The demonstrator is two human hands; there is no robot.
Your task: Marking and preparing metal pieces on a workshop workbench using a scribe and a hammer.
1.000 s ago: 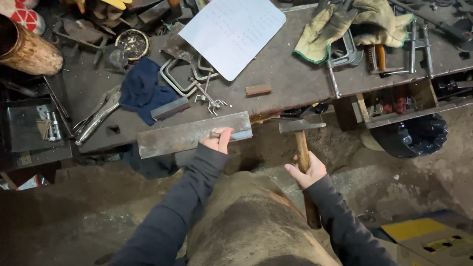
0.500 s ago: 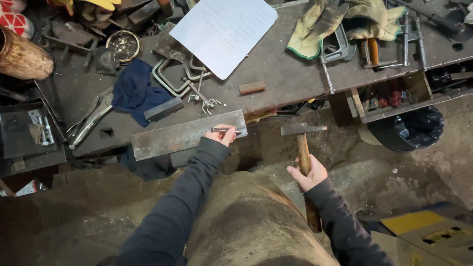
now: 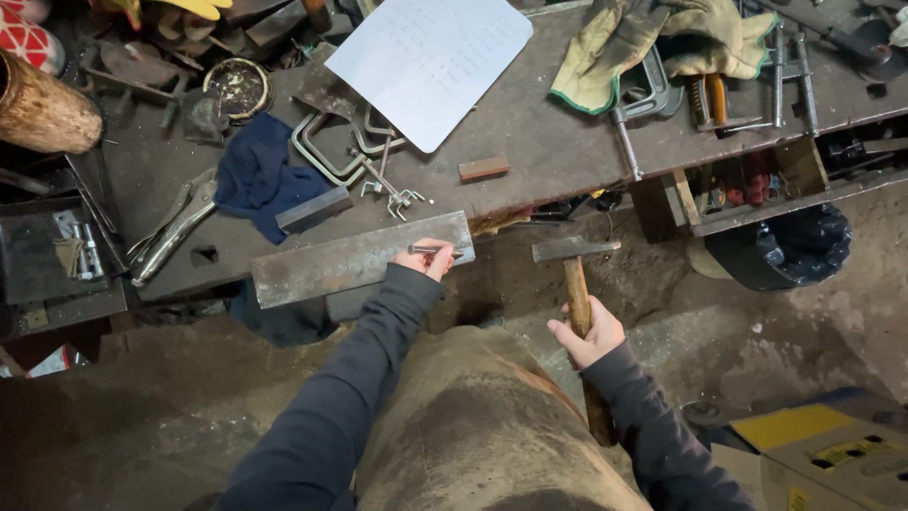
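Note:
My left hand (image 3: 427, 259) pinches a small metal punch (image 3: 435, 251) lying across the right end of a flat steel bar (image 3: 350, 260) that rests on the workbench's front edge. My right hand (image 3: 588, 333) grips the wooden handle of a hammer (image 3: 573, 254), head up, held off the bench to the right of the bar. A gap separates the hammer's head and the punch.
On the steel workbench (image 3: 549, 142) lie a white paper sheet (image 3: 430, 57), a blue rag (image 3: 253, 175), clamps (image 3: 340, 147), locking pliers (image 3: 170, 232), a small brown block (image 3: 483, 168) and work gloves (image 3: 662, 38). A black bucket (image 3: 785, 251) stands under the bench on the right.
The view has shifted a little. The hammer's head has risen slightly and stays beside the bar. My left hand keeps the punch on the bar.

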